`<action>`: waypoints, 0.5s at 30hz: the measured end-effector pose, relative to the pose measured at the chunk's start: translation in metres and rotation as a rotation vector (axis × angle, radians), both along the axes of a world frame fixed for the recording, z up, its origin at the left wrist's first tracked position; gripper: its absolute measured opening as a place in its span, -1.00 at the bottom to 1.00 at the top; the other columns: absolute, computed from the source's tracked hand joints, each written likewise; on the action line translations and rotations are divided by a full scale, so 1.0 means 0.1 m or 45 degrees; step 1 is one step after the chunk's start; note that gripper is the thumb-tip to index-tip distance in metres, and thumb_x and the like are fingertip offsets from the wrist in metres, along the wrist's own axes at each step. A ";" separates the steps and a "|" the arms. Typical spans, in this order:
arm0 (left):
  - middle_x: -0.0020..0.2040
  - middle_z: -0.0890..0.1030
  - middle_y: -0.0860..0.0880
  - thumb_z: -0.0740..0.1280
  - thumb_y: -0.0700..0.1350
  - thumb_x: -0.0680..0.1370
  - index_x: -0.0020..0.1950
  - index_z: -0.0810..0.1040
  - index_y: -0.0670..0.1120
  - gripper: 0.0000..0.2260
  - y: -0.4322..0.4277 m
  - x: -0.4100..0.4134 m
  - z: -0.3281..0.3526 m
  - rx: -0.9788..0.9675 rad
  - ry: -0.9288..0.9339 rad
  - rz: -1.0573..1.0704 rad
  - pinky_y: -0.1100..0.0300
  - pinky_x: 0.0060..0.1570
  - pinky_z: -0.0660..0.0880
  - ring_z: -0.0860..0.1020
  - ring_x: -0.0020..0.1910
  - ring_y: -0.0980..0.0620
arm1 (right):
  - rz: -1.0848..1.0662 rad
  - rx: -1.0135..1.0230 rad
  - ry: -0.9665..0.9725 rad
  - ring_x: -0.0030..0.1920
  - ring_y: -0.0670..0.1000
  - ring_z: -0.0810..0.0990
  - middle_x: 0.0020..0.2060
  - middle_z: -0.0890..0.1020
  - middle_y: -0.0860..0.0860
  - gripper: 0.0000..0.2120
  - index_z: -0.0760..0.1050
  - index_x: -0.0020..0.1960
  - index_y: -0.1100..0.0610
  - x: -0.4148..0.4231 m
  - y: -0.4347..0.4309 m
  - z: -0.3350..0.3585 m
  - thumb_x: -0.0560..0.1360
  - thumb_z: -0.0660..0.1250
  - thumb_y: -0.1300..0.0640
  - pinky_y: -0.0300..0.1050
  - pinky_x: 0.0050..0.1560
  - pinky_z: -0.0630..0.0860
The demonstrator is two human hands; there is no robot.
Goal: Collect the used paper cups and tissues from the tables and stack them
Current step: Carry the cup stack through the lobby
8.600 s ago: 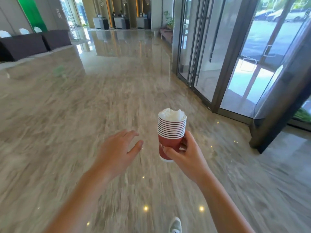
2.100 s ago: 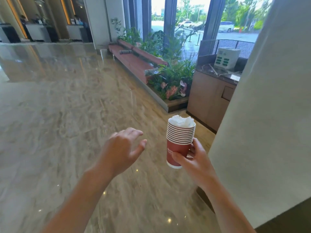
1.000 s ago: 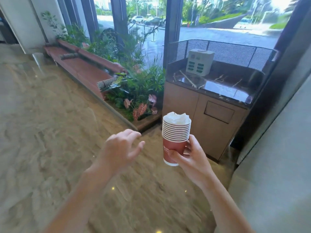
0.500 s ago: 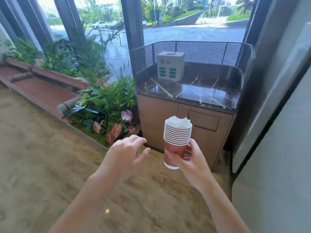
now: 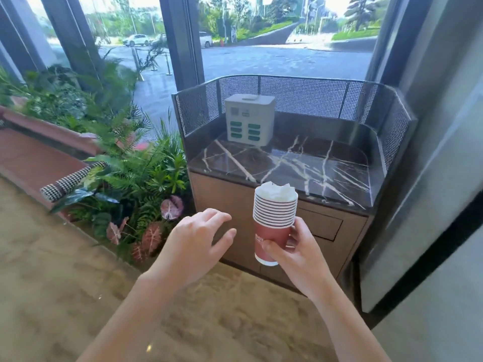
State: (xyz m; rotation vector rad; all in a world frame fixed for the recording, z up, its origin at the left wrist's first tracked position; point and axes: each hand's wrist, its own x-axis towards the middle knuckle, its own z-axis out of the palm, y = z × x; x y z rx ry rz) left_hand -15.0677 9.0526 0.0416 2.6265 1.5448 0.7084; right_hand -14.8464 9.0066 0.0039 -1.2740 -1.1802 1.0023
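My right hand grips the bottom of a stack of several red paper cups with white rims, held upright at the middle of the view. Crumpled white tissue fills the top cup. My left hand hovers just left of the stack, empty, palm down with fingers apart, not touching the cups.
A wooden cabinet with a dark marble top and a mesh guard stands straight ahead. A white box with green slots sits on it at the back left. A planter of green plants lies to the left, a grey wall to the right.
The view has turned from the open lobby floor to face the cabinet, which is now closer and centred. Both hands keep the same pose with the cup stack.
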 end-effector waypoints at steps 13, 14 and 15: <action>0.18 0.58 0.16 0.13 0.21 0.58 0.24 0.55 0.06 -0.61 2.34 0.54 0.14 -0.038 -0.070 -0.202 0.09 0.10 0.51 0.58 0.08 0.04 | -0.269 0.002 -0.150 0.02 -0.18 0.69 0.00 0.71 -0.19 -0.57 0.48 0.18 -0.08 0.51 1.81 0.25 0.44 0.56 0.22 -0.35 -0.05 0.58; 0.19 0.58 0.17 0.12 0.21 0.58 0.25 0.55 0.06 -0.61 2.48 0.63 0.15 -0.044 -0.067 -0.223 0.08 0.10 0.51 0.58 0.08 0.05 | -0.297 0.000 -0.149 0.04 -0.16 0.69 0.02 0.71 -0.19 -0.56 0.48 0.19 -0.09 0.58 1.92 0.24 0.42 0.57 0.18 -0.32 -0.03 0.59; 0.19 0.58 0.16 0.12 0.21 0.58 0.25 0.55 0.06 -0.61 2.63 0.73 0.14 -0.045 -0.062 -0.243 0.08 0.10 0.52 0.58 0.08 0.05 | -0.323 -0.002 -0.152 0.05 -0.15 0.69 0.03 0.71 -0.21 -0.55 0.48 0.19 -0.10 0.66 2.04 0.22 0.39 0.55 0.12 -0.30 -0.02 0.60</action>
